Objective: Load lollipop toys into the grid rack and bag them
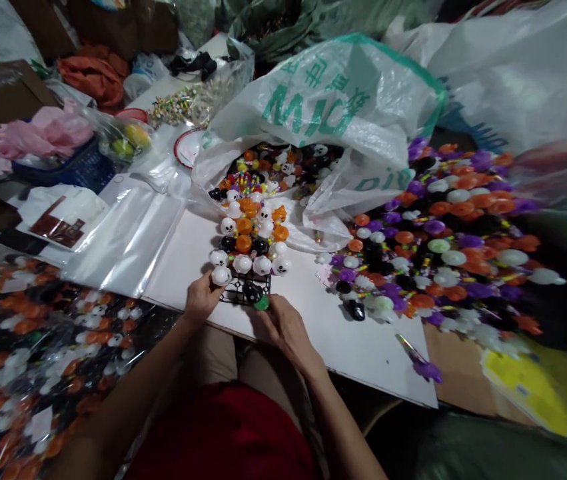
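Observation:
A black grid rack (233, 291) lies at the table's front edge, with rows of white skull, orange pumpkin and black figures standing in and behind it. My left hand (202, 297) is closed at the rack's left side, its fingertips on a white skull figure (221, 276). On the right, my right hand (286, 323) has its fingers bent beside a green piece (262, 303), which touches a black figure (251, 291) over the rack. Whether the right fingers grip the green piece is hard to make out.
Behind the rack, an open white bag (378, 127) holds more figures. A large pile of figures (443, 247) covers the right side. Clear plastic sleeves (128, 227) lie left, above bagged figures (28, 360). One purple-topped piece (427, 371) lies near the right corner.

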`<act>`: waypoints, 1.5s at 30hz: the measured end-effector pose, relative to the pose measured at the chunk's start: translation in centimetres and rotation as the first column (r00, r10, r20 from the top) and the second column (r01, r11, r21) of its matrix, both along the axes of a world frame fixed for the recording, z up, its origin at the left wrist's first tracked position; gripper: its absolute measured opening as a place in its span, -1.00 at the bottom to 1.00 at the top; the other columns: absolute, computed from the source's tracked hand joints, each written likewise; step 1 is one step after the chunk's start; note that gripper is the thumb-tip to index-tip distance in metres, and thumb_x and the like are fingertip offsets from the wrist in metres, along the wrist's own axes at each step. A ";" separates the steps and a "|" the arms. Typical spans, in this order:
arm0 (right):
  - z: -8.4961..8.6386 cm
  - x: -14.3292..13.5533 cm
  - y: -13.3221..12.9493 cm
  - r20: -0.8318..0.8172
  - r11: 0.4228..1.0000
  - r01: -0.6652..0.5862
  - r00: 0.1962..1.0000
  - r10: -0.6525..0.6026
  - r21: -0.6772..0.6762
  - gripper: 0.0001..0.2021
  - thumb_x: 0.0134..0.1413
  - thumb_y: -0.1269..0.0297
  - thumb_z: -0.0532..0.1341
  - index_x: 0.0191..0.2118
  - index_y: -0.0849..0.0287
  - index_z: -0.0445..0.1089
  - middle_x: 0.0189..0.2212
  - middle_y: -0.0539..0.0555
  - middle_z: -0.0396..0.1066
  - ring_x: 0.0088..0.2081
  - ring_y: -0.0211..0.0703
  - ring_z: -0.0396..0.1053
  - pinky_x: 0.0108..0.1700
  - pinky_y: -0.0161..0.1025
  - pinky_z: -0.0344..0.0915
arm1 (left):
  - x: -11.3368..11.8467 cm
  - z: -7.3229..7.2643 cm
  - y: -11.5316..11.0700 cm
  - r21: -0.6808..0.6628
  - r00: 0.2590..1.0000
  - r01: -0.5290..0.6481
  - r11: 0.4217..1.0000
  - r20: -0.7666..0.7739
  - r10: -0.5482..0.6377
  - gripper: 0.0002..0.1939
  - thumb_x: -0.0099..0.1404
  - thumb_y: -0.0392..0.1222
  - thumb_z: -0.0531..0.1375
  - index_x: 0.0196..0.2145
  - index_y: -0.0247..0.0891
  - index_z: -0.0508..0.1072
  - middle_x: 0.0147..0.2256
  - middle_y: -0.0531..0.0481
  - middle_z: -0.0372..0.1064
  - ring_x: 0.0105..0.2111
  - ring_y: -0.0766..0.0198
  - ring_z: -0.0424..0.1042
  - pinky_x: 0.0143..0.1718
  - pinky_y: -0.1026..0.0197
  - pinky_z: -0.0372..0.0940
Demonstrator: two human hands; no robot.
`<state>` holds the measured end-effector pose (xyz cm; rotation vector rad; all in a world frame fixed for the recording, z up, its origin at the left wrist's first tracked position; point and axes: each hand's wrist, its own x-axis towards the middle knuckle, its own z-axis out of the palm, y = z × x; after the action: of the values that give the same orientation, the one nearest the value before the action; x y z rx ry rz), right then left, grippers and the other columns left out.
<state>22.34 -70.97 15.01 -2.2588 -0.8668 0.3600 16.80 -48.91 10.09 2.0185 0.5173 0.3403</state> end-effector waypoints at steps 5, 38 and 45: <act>1.0 -0.3 0.3 -0.017 0.972 -0.012 1.000 0.009 -0.235 -0.83 0.27 0.32 0.14 -0.06 0.20 0.35 -0.14 0.19 0.46 -0.10 -0.04 0.39 -0.09 -0.22 0.28 | -2.3 2.7 0.8 -0.187 0.989 -0.114 0.976 0.075 0.130 -0.31 0.05 0.02 0.36 0.09 -0.27 0.33 -0.05 -0.18 0.39 -0.18 0.17 0.47 -0.24 0.19 0.44; -0.6 -1.4 3.1 -0.544 0.757 0.313 0.836 0.066 0.574 -0.63 0.13 0.23 0.21 0.07 0.07 0.39 -0.04 0.10 0.50 -0.06 -0.12 0.49 -0.06 -0.19 0.44 | 1.4 5.7 -2.4 0.785 0.897 -0.012 0.620 0.282 -0.340 -0.86 0.31 -0.32 0.21 -0.18 -0.31 0.51 0.12 -0.35 0.32 0.16 -0.12 0.33 0.09 -0.11 0.37; 3.3 13.8 -4.3 -0.059 0.947 0.283 0.959 -0.277 0.149 -0.77 0.21 0.24 0.14 -0.16 0.20 0.51 -0.33 0.10 0.54 -0.29 -0.09 0.47 -0.21 -0.21 0.38 | 1.9 5.6 -2.7 0.791 0.913 -0.057 0.609 0.288 -0.289 -0.90 0.32 -0.31 0.20 -0.18 -0.28 0.42 0.03 -0.26 0.40 0.12 -0.02 0.37 0.08 -0.03 0.37</act>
<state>36.14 -75.28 18.34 -2.1822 -0.5236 0.1956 18.67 -51.59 15.71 2.7178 -0.0800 1.0169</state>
